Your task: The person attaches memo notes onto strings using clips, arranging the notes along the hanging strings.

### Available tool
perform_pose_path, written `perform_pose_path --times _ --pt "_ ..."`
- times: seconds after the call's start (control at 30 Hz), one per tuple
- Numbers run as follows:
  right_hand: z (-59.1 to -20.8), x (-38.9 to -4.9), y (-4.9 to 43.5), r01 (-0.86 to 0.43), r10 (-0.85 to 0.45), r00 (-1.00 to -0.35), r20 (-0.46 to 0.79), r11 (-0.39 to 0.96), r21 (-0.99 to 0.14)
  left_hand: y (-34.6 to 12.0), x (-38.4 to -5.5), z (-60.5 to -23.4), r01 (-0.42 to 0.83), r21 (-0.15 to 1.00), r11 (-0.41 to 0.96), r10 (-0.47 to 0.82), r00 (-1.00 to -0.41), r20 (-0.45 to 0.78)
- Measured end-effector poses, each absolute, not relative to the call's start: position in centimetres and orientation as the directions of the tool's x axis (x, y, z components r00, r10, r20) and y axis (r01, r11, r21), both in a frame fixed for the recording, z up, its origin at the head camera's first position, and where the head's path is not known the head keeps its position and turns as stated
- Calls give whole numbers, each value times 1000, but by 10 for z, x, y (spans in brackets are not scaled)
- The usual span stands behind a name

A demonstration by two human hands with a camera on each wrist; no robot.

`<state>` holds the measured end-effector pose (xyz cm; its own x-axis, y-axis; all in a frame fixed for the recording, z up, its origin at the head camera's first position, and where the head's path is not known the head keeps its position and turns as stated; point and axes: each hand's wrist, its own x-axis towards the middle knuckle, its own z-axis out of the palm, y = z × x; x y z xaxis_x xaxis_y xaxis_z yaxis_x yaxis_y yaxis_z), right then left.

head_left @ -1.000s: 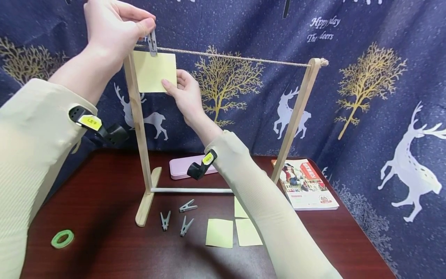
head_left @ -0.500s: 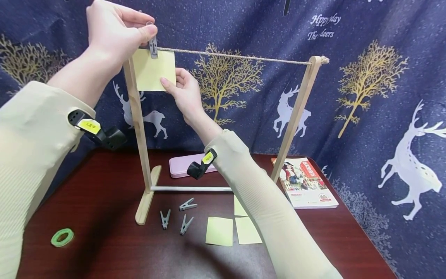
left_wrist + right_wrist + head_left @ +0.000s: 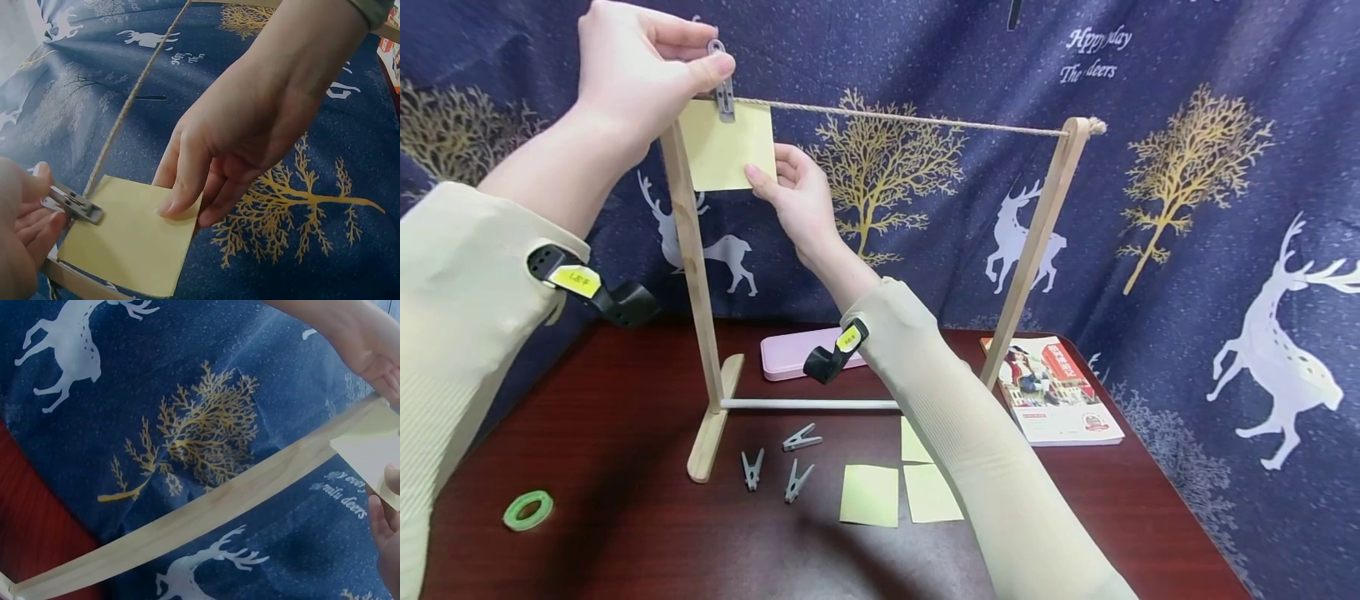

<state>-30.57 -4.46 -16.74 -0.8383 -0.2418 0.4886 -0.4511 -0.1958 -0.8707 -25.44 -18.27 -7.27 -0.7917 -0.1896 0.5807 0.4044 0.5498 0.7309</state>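
Observation:
In the head view my left hand [image 3: 632,71] is at the left end of the rope [image 3: 880,116], thumb and fingers at the top of a grey clothespin [image 3: 726,104]. The left wrist view has the clothespin [image 3: 84,208] between those fingertips. Its lower end overlaps the top edge of a yellow sticky note [image 3: 718,150], which hangs at the rope beside the left wooden post [image 3: 688,250]. With thumb in front and fingers behind, my right hand [image 3: 805,200] pinches the note's lower right part. The right wrist view catches only part of the note [image 3: 369,447].
On the dark red table lie several loose clothespins [image 3: 752,471], more yellow notes [image 3: 869,496] and a green tape roll [image 3: 527,510]. A pink case [image 3: 790,354] and a book [image 3: 1060,392] are at the back. A white bar [image 3: 812,405] joins the stand's posts.
The clothespin's top now shows between my left thumb and finger, where the thumb covered it before. My right hand keeps its pinch on the note. The view has shifted slightly.

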Motion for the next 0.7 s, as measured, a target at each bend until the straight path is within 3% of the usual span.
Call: perform_pose_path --times 0.43,0.6,0.7 --pt "-193 -314 -20 -423 -267 -845 464 -200 -884 -182 -253 -82 512 682 522 -171 -720 672" --pt "-206 -315 -2 -449 -254 -838 483 -180 -875 -181 -251 -83 526 710 469 -226 -706 672" --pt "-216 -315 10 -459 -247 -839 484 -157 -875 -179 -248 -88 568 717 405 -292 -663 690"
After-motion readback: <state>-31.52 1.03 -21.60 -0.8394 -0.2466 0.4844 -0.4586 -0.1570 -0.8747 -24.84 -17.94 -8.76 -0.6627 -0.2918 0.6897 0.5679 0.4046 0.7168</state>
